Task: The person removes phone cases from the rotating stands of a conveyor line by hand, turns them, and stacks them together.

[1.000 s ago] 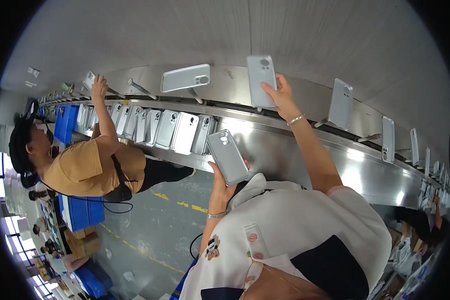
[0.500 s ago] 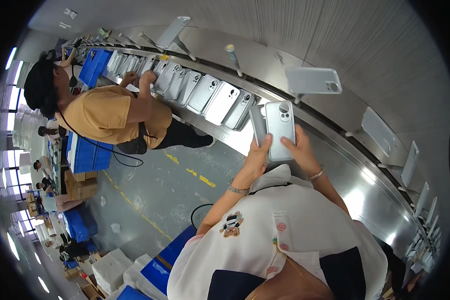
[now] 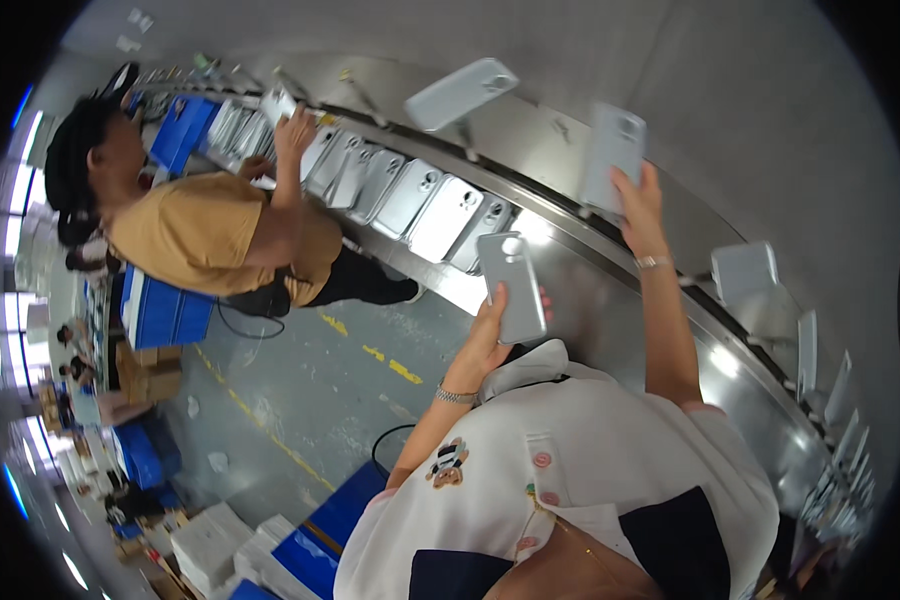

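My left hand [image 3: 485,335] is closed on a grey-silver phone case [image 3: 516,290] with round camera openings at its top end; I cannot tell whether more than one case is in that grip. Up at the line of pegs, my right hand [image 3: 642,205] reaches out, thumb and fingers closed on a pale phone case [image 3: 615,145]. Whether that case still touches the peg behind it is unclear. To the left, overlapping phone cases [image 3: 410,195] lie in a row of stacks on the metal ledge.
More cases stand on pegs along the rail, one at upper left [image 3: 460,95] and one at right [image 3: 745,272]. A co-worker in a tan shirt [image 3: 200,225] stands at the ledge, holding a case [image 3: 278,105]. Blue bins [image 3: 165,310] and cartons [image 3: 148,372] stand behind.
My right hand has left the case in my left hand and moved up to one at the pegs. The peg-mounted cases have shifted along the rail. The co-worker's hand has risen with a case.
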Demonstrator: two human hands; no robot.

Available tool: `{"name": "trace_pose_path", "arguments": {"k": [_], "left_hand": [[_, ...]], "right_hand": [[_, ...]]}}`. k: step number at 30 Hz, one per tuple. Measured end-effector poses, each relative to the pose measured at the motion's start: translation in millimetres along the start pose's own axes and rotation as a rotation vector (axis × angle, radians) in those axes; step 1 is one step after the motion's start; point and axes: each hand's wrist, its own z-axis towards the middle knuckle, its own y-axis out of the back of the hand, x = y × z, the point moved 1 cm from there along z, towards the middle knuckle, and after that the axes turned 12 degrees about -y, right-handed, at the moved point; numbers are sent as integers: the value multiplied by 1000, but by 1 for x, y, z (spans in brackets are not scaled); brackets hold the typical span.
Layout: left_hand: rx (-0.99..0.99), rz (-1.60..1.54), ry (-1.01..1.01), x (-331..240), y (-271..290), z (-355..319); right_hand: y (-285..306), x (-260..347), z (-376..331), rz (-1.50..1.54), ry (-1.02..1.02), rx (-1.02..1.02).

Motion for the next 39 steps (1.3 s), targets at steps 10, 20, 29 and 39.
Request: {"name": "trace_pose_path", "arguments": {"k": [10,20,29,39], "left_hand": [[-329,500,-250,-2,37,59],[-714,608,-502,-43,184,137],[-424,494,-170,-65,171,126],[-89,190,-40,-76,82,57]], "right_hand": [[-29,-82,-119,-211,-246,411],[-97,-37,-1,-20,-141,310],[-54,-17,43,-120,2,27],[-30,-60,-90,-359,-27,146]]}}
